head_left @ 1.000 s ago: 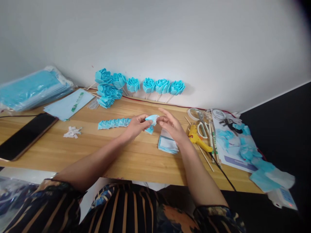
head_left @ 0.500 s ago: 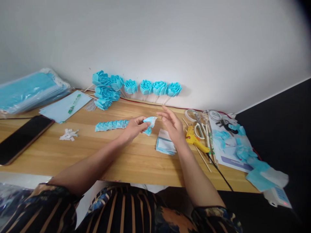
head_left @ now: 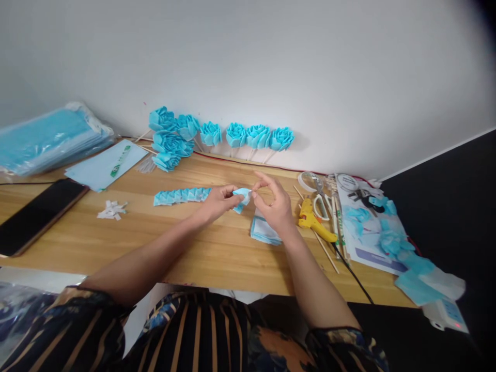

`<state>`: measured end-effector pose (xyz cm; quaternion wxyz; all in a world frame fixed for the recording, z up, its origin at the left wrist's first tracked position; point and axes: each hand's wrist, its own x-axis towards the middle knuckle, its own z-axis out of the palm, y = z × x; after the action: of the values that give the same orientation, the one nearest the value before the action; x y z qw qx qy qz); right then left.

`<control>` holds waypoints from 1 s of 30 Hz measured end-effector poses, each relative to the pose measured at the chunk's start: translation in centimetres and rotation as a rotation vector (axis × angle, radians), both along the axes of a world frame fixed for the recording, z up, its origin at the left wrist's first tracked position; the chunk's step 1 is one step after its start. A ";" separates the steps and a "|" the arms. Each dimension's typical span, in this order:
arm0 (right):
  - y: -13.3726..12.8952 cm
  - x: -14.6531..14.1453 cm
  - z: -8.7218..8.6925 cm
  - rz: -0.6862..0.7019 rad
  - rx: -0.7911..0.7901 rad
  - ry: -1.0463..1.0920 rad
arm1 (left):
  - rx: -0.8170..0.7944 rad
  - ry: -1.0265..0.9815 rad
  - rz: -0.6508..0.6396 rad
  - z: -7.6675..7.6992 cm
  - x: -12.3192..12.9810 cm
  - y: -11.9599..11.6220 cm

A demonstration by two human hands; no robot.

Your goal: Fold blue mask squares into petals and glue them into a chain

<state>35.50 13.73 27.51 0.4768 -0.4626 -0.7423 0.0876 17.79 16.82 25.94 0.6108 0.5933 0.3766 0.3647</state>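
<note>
A small folded piece of blue and white fabric (head_left: 242,194) is pinched between thumb and fingers of my left hand (head_left: 221,201). My right hand (head_left: 274,204) has its thumb and index finger closed on the piece's right corner, with the other fingers raised. Just left of my left hand lies a row of folded blue petals (head_left: 180,196), its right end partly covered by that hand. Beneath my right hand is a stack of blue and white fabric squares (head_left: 264,231), partly hidden.
Several blue fabric roses (head_left: 236,135) on sticks lean against the wall. At right lie a yellow glue gun (head_left: 314,222), scissors (head_left: 321,204) and blue scraps (head_left: 391,243). At left are a phone (head_left: 41,214), white clippings (head_left: 112,210) and a bag of blue sheets (head_left: 54,139).
My right hand's thumb and index finger have closed on the corner of the fabric piece, where before they were apart from it. My left hand keeps its hold. The view has shifted slightly.
</note>
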 end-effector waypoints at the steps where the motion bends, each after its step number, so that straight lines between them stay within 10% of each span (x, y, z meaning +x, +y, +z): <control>1: -0.1 -0.1 0.1 0.010 0.015 -0.023 | -0.002 -0.004 -0.001 0.0 0.0 0.0; 24: -0.4 -0.1 0.2 0.121 0.059 -0.148 | 0.011 -0.094 0.036 -0.3 0.0 0.1; 30: -0.6 0.1 0.6 0.120 -0.164 0.209 | 0.001 -0.067 0.083 -0.1 0.0 0.0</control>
<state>35.65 13.14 28.12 0.5060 -0.4431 -0.7052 0.2244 17.78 16.87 25.87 0.6069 0.5651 0.3801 0.4097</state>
